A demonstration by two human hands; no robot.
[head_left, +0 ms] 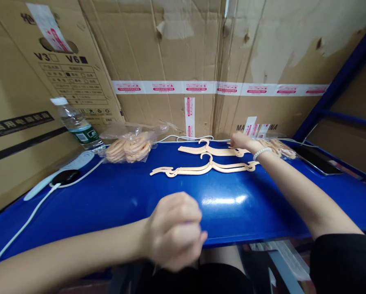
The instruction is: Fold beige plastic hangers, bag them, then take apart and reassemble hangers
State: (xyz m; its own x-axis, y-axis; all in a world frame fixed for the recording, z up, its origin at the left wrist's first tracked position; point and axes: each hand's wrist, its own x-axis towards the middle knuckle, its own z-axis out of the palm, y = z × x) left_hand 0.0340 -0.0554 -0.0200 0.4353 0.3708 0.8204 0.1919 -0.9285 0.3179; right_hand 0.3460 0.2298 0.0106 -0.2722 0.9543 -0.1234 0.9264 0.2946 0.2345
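My left hand (174,229) hovers at the near edge of the blue table (115,196), its fingers curled into a loose fist; whatever is in it is hidden. My right hand (242,141), with a white bead bracelet on the wrist, reaches to the far right of the table. Its fingers touch the right end of the farther cream plastic hanger (213,151). A second stack of cream hangers (201,168) lies just in front. A clear bag of pale parts (279,148) lies just beyond the right hand.
A clear bag of cream rings (129,147) lies at the back left, next to a water bottle (78,124). A white cable (23,224), a black puck (65,177) and a white device (75,161) sit left. A dark phone (316,160) lies far right. Cardboard boxes (177,61) wall the back.
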